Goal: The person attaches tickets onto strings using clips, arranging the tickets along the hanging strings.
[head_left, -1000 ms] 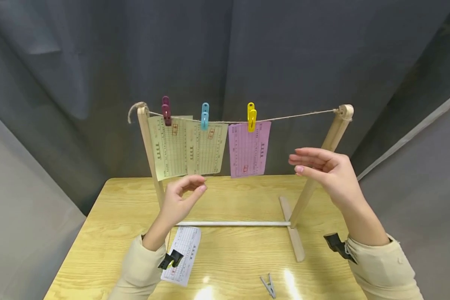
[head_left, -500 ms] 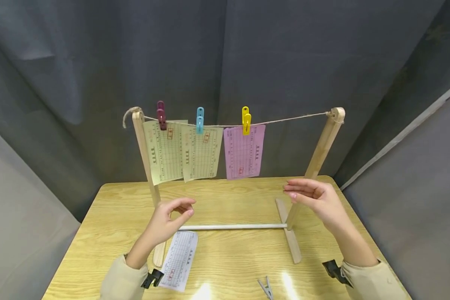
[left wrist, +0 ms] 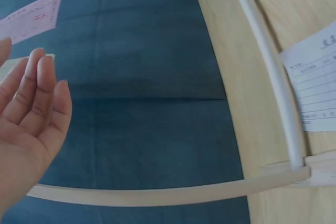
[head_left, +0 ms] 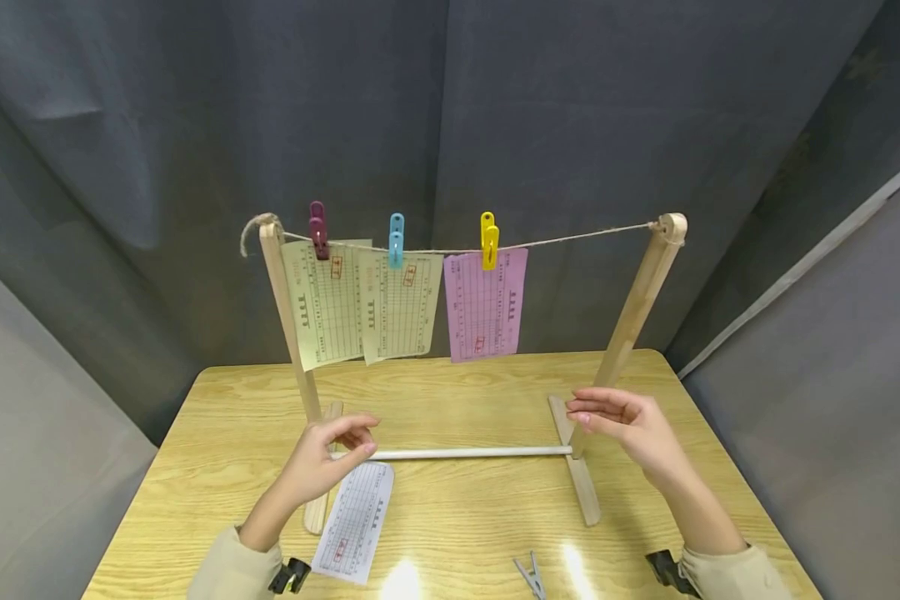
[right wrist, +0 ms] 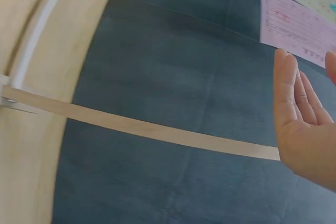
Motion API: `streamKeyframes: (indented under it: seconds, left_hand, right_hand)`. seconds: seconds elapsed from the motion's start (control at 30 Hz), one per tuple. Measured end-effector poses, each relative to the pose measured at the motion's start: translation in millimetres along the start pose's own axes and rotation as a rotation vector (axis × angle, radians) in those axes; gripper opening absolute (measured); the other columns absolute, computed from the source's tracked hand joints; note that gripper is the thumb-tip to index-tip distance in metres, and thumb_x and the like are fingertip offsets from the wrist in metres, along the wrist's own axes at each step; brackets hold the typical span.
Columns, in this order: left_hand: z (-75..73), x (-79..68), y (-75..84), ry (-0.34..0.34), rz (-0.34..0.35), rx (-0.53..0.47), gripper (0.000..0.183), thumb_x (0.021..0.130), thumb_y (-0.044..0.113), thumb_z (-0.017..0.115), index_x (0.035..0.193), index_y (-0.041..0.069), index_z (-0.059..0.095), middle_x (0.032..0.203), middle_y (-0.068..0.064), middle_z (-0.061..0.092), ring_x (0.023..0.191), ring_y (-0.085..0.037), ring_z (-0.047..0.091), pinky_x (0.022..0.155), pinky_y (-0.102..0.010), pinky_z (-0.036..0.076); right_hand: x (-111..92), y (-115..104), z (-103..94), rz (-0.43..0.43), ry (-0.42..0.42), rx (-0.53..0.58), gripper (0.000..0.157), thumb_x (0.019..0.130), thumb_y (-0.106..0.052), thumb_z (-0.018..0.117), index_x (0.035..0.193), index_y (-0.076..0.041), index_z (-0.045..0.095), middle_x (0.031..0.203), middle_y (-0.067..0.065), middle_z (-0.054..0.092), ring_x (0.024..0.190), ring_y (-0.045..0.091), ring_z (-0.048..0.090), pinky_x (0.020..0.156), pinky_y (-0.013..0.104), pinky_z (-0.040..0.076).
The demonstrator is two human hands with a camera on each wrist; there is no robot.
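My left hand (head_left: 322,458) hovers near the left post, fingers relaxed and holding nothing. Just below it a white printed slip (head_left: 356,521) lies on the table. My right hand (head_left: 633,429), also holding nothing with fingers loosely bent, is in front of the right post. Between the posts runs a twine line (head_left: 570,238). A maroon clothespin (head_left: 318,231) and a blue clothespin (head_left: 396,242) hold two overlapping yellow slips (head_left: 330,312) on it. Further right, a yellow clothespin (head_left: 489,242) holds a pink slip (head_left: 486,312). A grey clothespin (head_left: 531,575) lies at the table's front.
The wooden frame has a left post (head_left: 288,325), a right post (head_left: 633,317) and a white crossbar (head_left: 472,453) low between them. It stands on a light wood table (head_left: 457,525). Dark curtains (head_left: 570,108) hang behind.
Both hands have come down from near the hanging slips toward the table, the left one also moving leftward. The head view has shifted slightly. The slips and clothespins stay as they were.
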State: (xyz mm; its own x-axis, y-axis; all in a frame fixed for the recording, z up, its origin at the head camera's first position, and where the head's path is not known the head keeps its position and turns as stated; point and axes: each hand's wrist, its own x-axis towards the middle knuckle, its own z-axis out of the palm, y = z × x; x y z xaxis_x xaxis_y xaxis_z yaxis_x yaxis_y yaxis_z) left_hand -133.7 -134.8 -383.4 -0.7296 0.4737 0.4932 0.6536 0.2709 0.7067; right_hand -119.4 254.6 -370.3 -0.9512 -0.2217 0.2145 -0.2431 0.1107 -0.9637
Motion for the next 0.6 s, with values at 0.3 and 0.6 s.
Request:
streamKeyframes:
  seconds: [0.3,0.6]
  left_hand:
    - [1.2,-16.7,-15.1,-0.027,-0.096,-0.035,0.026,0.077,-0.009,0.064,0.103,-0.013,0.058,0.078,-0.015,0.063,0.067,-0.015,0.059,0.061,-0.029,0.051]
    - [3.0,-34.6,-34.5,-0.043,-0.195,-0.096,0.03,0.076,-0.01,0.065,0.104,-0.014,0.057,0.076,-0.016,0.061,0.067,-0.012,0.058,0.06,-0.029,0.05]
  right_hand:
    - [-12.3,26.1,1.7,0.07,-0.004,0.023,0.031,0.086,0.003,0.057,0.113,0.016,0.051,0.094,-0.003,0.067,0.086,0.011,0.064,0.072,0.023,0.051]
    - [-29.4,57.6,5.3,0.193,0.016,-0.014,0.039,0.087,-0.004,0.059,0.116,0.019,0.047,0.099,0.014,0.066,0.084,0.016,0.065,0.068,0.031,0.053]
